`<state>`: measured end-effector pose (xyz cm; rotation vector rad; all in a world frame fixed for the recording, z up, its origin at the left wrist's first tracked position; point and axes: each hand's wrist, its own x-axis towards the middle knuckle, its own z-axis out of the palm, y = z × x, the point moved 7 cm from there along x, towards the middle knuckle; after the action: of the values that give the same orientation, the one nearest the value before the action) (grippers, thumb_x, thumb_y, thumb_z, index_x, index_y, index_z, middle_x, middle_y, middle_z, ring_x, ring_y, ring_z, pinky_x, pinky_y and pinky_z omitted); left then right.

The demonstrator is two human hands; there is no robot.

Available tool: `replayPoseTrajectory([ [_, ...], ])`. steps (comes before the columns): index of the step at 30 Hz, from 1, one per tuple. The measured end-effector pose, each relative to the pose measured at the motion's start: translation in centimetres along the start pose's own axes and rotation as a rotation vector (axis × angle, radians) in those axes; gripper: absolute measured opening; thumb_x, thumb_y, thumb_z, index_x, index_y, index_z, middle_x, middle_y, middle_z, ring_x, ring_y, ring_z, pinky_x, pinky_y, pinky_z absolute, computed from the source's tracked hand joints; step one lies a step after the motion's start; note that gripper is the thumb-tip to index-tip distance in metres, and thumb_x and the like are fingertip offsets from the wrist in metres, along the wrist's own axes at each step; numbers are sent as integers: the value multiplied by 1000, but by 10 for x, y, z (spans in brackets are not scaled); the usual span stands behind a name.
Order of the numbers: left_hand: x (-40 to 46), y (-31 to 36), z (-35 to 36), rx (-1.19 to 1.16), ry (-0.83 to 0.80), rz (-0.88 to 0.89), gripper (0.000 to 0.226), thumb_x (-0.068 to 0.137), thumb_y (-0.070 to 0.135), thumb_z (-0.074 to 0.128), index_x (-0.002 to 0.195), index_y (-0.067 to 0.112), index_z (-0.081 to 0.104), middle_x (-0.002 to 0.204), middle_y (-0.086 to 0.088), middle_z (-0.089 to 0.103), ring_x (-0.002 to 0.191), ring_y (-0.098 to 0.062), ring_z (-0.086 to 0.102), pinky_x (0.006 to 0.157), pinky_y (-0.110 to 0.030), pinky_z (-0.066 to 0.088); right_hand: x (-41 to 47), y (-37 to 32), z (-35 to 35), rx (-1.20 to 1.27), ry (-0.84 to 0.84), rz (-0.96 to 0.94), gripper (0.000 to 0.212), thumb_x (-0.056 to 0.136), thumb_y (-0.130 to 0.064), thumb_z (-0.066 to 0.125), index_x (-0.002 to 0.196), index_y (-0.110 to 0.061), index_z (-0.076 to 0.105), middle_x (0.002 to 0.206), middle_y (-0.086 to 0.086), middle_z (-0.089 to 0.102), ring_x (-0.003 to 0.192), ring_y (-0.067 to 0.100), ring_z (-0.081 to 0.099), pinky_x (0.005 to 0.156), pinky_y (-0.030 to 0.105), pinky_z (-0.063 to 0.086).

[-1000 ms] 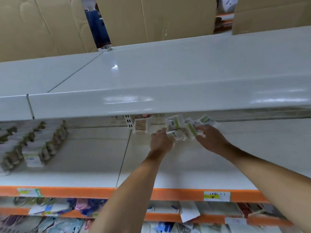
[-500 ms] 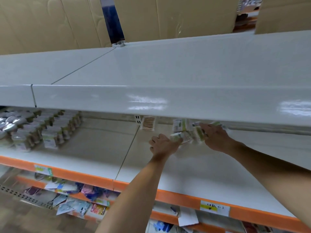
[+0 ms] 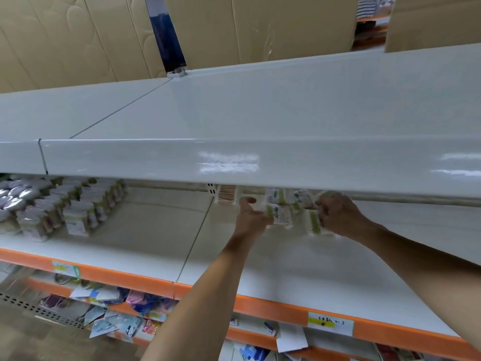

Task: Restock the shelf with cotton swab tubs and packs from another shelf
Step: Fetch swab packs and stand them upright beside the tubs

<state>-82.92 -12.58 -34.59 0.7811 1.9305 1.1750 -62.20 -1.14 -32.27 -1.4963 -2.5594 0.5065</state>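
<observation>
Under the upper shelf (image 3: 260,121), both hands reach to the back of the white shelf (image 3: 299,277) and hold a cluster of swab packs (image 3: 282,216) between them. The left hand (image 3: 251,217) has its grip clamped on the cluster's left side, the right hand (image 3: 338,216) on its right. A swab tub (image 3: 227,195) stands just left of the left hand; more tubs (image 3: 78,209) sit in rows far left.
</observation>
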Motion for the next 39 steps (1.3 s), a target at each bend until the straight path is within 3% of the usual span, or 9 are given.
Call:
replayPoseTrajectory([
  [2, 0, 0, 1, -136, -28, -60, 68, 75, -2, 75, 123, 22, 35, 100, -4, 60, 88, -16, 61, 73, -31, 55, -6, 3, 4, 9, -84, 32, 31, 94, -20, 51, 119, -18, 68, 125, 14, 60, 116, 31, 56, 101, 38, 47],
  [6, -8, -4, 5, -425, -101, -189, 49, 78, -10, 60, 121, 12, 50, 112, -11, 61, 109, -30, 62, 76, -37, 58, -19, 11, 7, 160, -101, 90, 12, 90, -22, 58, 85, -19, 69, 110, 17, 61, 101, 33, 62, 78, 34, 48],
  [9, -17, -4, 5, -458, -124, -151, 42, 82, -5, 57, 121, 10, 60, 118, -20, 66, 106, -31, 65, 76, -35, 56, -28, 12, 10, 277, -73, 93, 16, 92, -29, 62, 101, -17, 67, 109, 11, 62, 98, 28, 62, 78, 35, 51],
  [13, -29, -7, 13, -489, -163, -140, 53, 83, -8, 63, 129, 17, 56, 123, -18, 63, 111, -35, 64, 81, -38, 53, -43, 13, 16, 500, -52, 167, 16, 90, -34, 66, 99, -25, 55, 91, -1, 68, 76, 12, 64, 56, 26, 46],
  [17, -38, -10, 20, -396, -135, -92, 76, 76, -19, 62, 141, 17, 49, 131, -18, 56, 114, -37, 62, 99, -57, 49, -60, 15, 22, 684, -35, 225, 25, 87, -34, 74, 100, -24, 55, 89, 2, 72, 81, 19, 70, 61, 33, 56],
  [20, -44, -14, 16, -417, -100, -80, 84, 75, -21, 61, 145, 21, 41, 125, -22, 56, 115, -39, 61, 101, -53, 49, -74, 15, 24, 876, -58, 270, 32, 86, -28, 77, 110, -19, 58, 98, 6, 71, 91, 22, 70, 63, 30, 57],
  [27, -64, -25, -14, -514, -75, -88, 40, 78, -16, 65, 107, 11, 64, 106, -14, 70, 91, -25, 67, 81, -35, 55, -95, -4, 27, 1127, -144, 291, 17, 90, -9, 71, 106, -11, 72, 103, 10, 75, 97, 24, 72, 82, 39, 61],
  [33, -81, -32, -54, -519, -106, 14, 43, 81, -15, 61, 117, 8, 65, 110, -16, 72, 100, -30, 69, 92, -45, 52, -95, -45, 32, 1049, -139, 208, 17, 89, -11, 72, 101, -22, 72, 92, -1, 76, 89, 17, 70, 72, 29, 53],
  [39, -84, -46, -110, -474, 35, 44, 50, 79, -18, 61, 119, 12, 63, 100, -14, 71, 88, -27, 65, 76, -38, 50, -89, -101, 42, 1040, -125, 154, 13, 88, -18, 72, 98, -25, 72, 96, -1, 76, 92, 18, 68, 75, 32, 53],
])
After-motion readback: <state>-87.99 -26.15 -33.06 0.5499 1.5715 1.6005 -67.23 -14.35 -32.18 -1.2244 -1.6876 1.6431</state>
